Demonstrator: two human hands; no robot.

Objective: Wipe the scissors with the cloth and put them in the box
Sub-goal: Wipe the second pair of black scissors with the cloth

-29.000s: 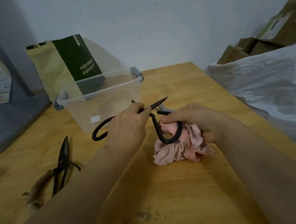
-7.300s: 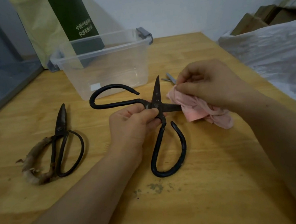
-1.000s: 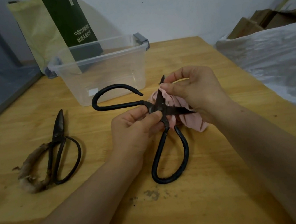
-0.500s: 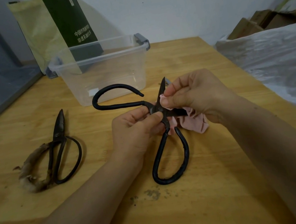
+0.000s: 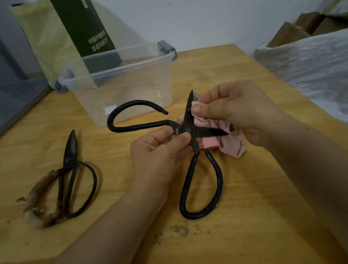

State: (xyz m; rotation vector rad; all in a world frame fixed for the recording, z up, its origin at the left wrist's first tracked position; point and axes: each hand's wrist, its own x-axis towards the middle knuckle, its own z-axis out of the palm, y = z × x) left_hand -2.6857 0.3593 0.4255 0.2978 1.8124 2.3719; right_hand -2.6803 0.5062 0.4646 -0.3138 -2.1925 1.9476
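Head view: black scissors (image 5: 187, 130), mid-frame, spread open, pinched at pivot by left hand (image 5: 160, 153); right hand (image 5: 234, 112) pressing pink cloth (image 5: 225, 142) on blade; box (image 5: 118, 83) upper centre, empty; boxing pending.

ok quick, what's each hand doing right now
left hand: closed, pinching the open black scissors at the pivot
right hand: closed, pressing the pink cloth on the upper blade
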